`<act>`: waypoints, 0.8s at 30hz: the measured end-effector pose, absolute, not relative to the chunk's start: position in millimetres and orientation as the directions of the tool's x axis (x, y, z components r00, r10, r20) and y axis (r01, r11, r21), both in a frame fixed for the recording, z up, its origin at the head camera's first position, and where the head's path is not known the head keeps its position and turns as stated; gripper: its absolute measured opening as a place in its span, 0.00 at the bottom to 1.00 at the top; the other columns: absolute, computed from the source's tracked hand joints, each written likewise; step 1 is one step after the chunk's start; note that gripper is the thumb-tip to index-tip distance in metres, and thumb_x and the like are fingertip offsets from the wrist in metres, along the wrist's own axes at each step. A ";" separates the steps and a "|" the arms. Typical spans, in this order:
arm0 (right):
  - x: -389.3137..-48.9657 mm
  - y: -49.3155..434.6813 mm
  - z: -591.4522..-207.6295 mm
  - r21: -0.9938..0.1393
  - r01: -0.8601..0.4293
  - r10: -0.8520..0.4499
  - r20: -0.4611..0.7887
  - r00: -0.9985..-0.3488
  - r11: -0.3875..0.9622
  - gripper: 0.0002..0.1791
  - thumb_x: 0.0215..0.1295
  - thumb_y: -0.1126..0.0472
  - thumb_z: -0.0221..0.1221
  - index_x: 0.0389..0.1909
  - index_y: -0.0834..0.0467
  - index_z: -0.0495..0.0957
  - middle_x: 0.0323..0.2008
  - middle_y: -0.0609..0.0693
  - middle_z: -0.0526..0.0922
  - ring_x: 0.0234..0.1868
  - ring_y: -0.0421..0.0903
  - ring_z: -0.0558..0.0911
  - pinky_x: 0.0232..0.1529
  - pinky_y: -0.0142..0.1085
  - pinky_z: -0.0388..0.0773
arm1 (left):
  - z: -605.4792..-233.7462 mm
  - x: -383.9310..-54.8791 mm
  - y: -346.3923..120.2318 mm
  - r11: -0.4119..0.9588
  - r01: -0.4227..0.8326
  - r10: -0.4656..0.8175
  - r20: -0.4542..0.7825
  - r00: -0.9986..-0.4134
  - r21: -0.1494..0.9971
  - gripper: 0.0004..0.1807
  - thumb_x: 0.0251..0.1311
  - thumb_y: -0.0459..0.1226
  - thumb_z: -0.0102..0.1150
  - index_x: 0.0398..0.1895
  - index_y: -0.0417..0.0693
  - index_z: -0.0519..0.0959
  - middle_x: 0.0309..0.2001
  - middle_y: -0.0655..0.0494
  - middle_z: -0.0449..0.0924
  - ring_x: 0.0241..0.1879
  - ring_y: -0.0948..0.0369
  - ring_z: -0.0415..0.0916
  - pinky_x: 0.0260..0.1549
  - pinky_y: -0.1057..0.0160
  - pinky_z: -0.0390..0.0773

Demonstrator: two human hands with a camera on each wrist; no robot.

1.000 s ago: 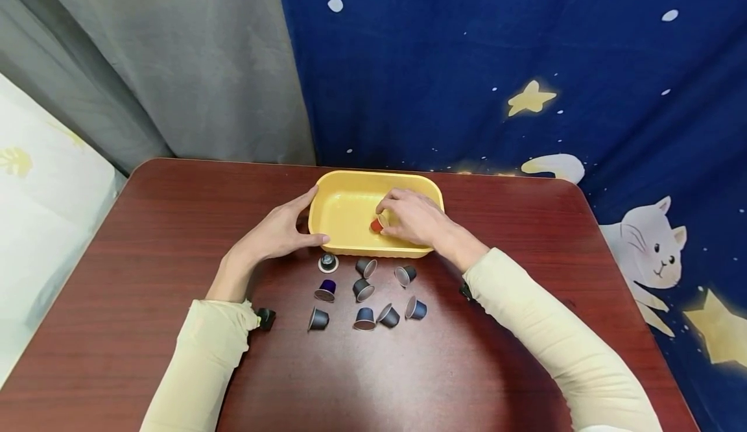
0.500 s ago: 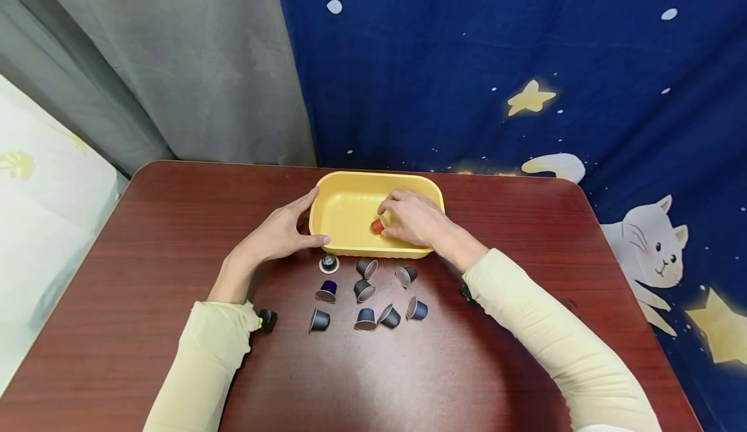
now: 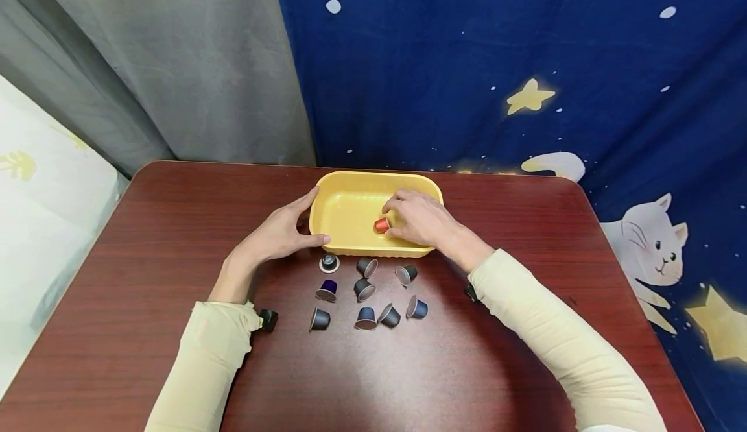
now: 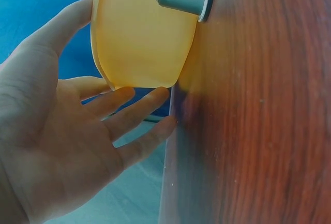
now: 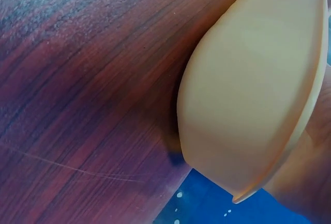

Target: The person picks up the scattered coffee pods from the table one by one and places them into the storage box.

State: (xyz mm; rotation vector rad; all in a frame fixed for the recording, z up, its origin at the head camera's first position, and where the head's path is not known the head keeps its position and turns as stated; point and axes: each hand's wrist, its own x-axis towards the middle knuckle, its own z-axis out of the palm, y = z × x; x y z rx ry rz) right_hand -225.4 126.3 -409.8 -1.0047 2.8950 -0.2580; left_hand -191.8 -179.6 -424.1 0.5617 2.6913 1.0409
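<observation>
A yellow plastic tub [image 3: 344, 250] stands near the table's far edge. My left hand [image 3: 280, 231] is spread at its left end, thumb on the front corner. In the left wrist view, the left hand's fingers [image 4: 139, 113] lie fairly straight against the tub's end wall. A red coffee capsule [image 3: 382, 226] is inside the tub, tipped sideways. Over it is my right hand [image 3: 423, 218], reaching in across the right side. Its forefinger curves above the capsule and the thumb is close beside it. Whether they grip the capsule cannot be made out. The tub wall [image 5: 248, 89] hides these fingers in the right wrist view.
Several dark grey, blue and purple coffee capsules lie scattered before the tub on the dark red table [image 3: 496, 380]. The nearest, a dark capsule [image 3: 329, 263], stands lid-down by the tub's front-left corner. Curtains [image 3: 408, 62] hang behind the table.
My right hand has shifted slightly to the right, and the red capsule with it. The capsule has turned, so its lid now faces the hand. The left hand and tub have stayed put.
</observation>
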 end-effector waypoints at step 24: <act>-216.6 134.8 -398.7 -0.159 -0.635 -0.640 0.022 -0.768 0.756 0.28 0.62 0.41 0.64 0.59 0.51 0.81 0.57 0.50 0.79 0.60 0.52 0.75 0.61 0.46 0.71 | -425.2 -192.3 -181.9 0.675 0.272 0.421 -0.055 -0.905 0.686 0.60 0.52 0.61 0.69 0.81 0.55 0.45 0.77 0.52 0.52 0.74 0.54 0.54 0.70 0.47 0.58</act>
